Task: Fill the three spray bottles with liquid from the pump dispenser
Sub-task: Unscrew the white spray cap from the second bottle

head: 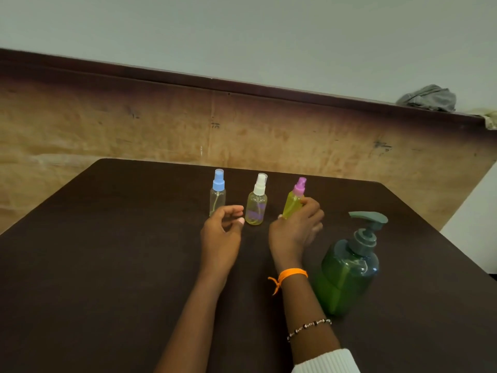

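Three small spray bottles stand in a row at the far side of the dark table. The blue-capped bottle on the left looks clear. The white-capped bottle in the middle holds pale yellow liquid. The pink-capped bottle on the right is tilted and full of yellow-green liquid, and my right hand grips it. My left hand hovers just in front of the blue-capped bottle, fingers curled and apart, holding nothing. The green pump dispenser stands to the right of my right forearm.
A worn wooden panel rises behind the table. A grey crumpled cloth lies on the ledge at the top right. The table's right edge runs diagonally past the dispenser.
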Available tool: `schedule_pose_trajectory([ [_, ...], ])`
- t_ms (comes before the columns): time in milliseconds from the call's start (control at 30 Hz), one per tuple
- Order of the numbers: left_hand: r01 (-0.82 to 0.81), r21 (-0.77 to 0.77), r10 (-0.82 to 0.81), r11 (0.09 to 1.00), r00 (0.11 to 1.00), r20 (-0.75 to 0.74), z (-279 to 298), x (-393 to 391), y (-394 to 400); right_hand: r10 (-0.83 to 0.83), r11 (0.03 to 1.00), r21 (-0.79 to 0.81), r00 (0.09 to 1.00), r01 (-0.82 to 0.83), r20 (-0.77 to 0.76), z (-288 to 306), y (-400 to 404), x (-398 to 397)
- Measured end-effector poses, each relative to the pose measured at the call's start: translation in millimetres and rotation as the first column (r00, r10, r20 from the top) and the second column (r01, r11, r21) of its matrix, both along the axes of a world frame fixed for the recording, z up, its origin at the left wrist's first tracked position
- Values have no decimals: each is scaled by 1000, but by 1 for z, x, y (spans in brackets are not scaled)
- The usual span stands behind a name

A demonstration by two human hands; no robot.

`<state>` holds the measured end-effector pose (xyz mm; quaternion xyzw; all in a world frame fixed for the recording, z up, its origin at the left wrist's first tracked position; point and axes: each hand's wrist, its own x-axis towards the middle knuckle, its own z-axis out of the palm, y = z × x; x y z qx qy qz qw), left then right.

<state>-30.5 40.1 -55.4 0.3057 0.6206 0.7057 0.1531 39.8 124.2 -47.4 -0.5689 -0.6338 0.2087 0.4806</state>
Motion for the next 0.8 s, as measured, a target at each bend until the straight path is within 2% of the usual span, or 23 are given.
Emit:
schedule_pose_trajectory([
  [67, -10, -7, 10, 1000, 1000, 2, 1, 0, -1, 181, 979, 88, 983, -182, 13, 1, -3, -5],
  [133, -21, -6, 21, 1000, 1000, -1, 1, -2, -3, 349, 935, 69, 937, -348, -7, 1, -1, -15],
  [200, -25, -1, 25, 1000, 1000, -13, 1, -4, -3, 460, 888, 9, 887, -460, -30, -1, 4, -22],
  [267, -20, 5, 20, 1000, 999, -33, 1, -6, -2, 518, 855, 13, 854, -518, -43, -6, 8, -27],
  [433, -11, -35, 8, 999, 996, -83, 1, -8, -2, 395, 903, 156, 916, -401, 73, -14, 16, -22],
  [567, 28, -39, -33, 999, 989, -142, 6, -1, -7, 456, 872, 236, 887, -430, -68, -3, -6, -14],
  [700, 24, 92, -3, 995, 975, -221, 21, 19, -21, 543, 797, 389, 830, -462, -126, 14, -41, 3],
  [800, 43, 201, -6, 979, 983, -182, 31, 29, -35, 599, 745, 481, 780, -461, -181, 38, -60, 16],
])
